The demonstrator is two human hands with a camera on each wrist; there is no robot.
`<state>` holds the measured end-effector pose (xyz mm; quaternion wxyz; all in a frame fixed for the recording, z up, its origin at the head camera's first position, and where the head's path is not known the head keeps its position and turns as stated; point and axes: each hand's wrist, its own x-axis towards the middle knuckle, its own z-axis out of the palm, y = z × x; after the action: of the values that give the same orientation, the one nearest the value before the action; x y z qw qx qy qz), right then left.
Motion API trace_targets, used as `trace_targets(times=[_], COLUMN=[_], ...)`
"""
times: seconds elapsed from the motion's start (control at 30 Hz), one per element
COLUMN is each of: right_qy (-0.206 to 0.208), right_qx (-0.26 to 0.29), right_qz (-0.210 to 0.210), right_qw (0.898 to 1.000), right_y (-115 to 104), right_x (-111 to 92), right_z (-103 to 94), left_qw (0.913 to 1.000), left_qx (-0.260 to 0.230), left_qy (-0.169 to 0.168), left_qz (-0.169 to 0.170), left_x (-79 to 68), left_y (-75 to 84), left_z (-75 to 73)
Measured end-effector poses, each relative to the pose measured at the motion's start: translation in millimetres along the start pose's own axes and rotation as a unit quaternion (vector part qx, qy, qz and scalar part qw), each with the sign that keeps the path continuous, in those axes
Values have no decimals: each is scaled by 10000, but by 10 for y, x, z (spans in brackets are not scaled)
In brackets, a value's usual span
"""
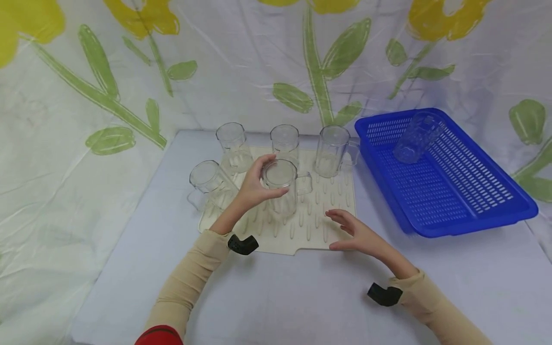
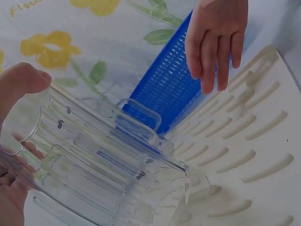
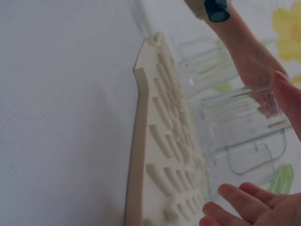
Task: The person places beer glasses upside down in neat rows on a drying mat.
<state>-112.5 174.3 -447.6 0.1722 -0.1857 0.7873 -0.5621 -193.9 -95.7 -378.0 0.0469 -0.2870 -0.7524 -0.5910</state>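
Observation:
My left hand (image 1: pixel 255 184) grips a clear glass mug (image 1: pixel 282 201) around its upper end, thumb on the near side and fingers on the far side. The mug is over the front middle of a cream ribbed drying mat (image 1: pixel 308 230), its handle toward the right. Whether its lower end touches the mat I cannot tell. My right hand (image 1: pixel 355 234) hovers by the mat's front right corner, fingers spread and holding nothing. Several more glass mugs stand on the mat: one at back left (image 1: pixel 233 146), one at back middle (image 1: pixel 284 136), one at back right (image 1: pixel 331 152) and one at left (image 1: pixel 211 179).
To the right of the mat sits a blue perforated plastic basket (image 1: pixel 401 215), with another glass mug (image 1: pixel 418 138) lying tilted inside. A white cloth covers the table (image 1: pixel 276 292). Behind it hangs a flower-patterned sheet (image 1: pixel 241 72).

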Motion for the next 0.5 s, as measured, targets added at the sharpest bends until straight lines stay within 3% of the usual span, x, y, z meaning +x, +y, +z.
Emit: trace_targets(times=[0.23, 0.5], right_qy=[8, -74], right_qx=[51, 99], right_qz=[36, 36], right_qw=[10000, 9999], right_y=[44, 34], right_x=[-47, -41], right_z=[-43, -37], left_qw=[9994, 9993], left_qx=[250, 204], left_qy=[-217, -307], left_qz=[-94, -75], left_x=[-35, -55], left_y=[17, -65], left_z=[-1, -3])
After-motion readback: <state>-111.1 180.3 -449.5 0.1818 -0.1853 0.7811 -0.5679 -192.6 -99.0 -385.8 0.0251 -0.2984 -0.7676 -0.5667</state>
